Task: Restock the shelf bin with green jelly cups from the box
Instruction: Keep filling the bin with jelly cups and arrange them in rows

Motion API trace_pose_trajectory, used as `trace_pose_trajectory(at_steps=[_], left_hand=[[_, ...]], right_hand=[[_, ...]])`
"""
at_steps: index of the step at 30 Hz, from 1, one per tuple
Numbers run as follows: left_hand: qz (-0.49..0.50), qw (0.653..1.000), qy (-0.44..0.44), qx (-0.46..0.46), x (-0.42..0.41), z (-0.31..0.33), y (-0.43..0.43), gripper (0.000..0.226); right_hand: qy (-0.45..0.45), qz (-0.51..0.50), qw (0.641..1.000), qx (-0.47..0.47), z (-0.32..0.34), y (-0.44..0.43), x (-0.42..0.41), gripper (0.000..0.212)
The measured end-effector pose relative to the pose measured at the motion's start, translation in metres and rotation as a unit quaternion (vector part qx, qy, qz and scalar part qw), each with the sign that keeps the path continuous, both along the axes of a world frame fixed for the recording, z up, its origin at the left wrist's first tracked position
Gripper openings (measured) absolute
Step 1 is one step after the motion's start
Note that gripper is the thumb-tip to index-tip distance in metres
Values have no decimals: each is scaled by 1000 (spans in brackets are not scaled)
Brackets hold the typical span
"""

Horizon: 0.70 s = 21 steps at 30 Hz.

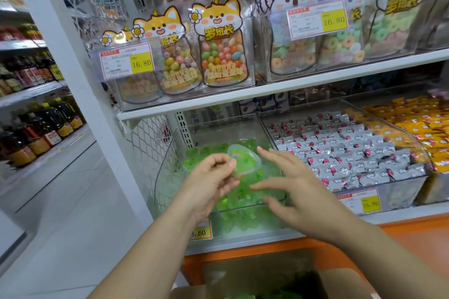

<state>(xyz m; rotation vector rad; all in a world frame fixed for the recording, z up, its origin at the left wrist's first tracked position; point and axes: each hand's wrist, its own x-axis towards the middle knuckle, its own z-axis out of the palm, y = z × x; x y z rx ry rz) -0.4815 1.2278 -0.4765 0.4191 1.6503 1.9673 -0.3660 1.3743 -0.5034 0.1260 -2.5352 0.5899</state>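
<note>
Above the clear plastic shelf bin, heaped with glossy green jelly cups, the left hand pinches one round, clear-rimmed green jelly cup by its edge. The right hand hovers beside it, fingers spread. The bin's front price tag reads ".60", and a yellow tag above the bin reads "16.80". A brown cardboard box sits below the bin.

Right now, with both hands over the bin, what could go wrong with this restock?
The green jelly cup sits barely at the fingertips of the left hand, so it may slip and tumble outside the clear bin. The heap looks close to the bin's front rim; further cups could spill over. The open right hand, fingers spread above the heap, might knock cups out.
</note>
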Motion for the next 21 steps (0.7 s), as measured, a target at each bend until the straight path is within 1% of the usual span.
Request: trace_pose_trajectory(at_steps=[2, 5, 8, 11, 13, 15, 16, 19, 21], left_hand=[[44, 999, -13, 5, -17, 4, 6, 13], [77, 991, -99, 45, -32, 3, 20, 5], [54, 982, -156, 91, -31, 1, 35, 7], [11, 979, -167, 115, -26, 0, 44, 13], [-22, 984, -140, 109, -21, 0, 47, 25], [-59, 990, -95, 82, -17, 0, 47, 40], [-75, 993, -65, 56, -16, 0, 46, 40], [-94, 994, 30, -51, -13, -2, 41, 25], [-76, 986, 100, -105, -15, -3, 37, 18]], right_hand=[[28, -30, 996, -74, 5, 11, -5, 19], [60, -87, 986, -125, 8, 26, -17, 16], [36, -110, 981, -153, 9, 30, -27, 21], [24, -106, 968, -224, 10, 25, -35, 28], [34, -78, 963, -257, 10, 20, -41, 30], [48, -62, 959, -273, 10, 15, -45, 26], [58, -67, 955, -282, 10, 14, -46, 22], [86, -93, 930, -344, 11, 14, -49, 18], [68, -91, 920, -374, 12, 15, -51, 16]])
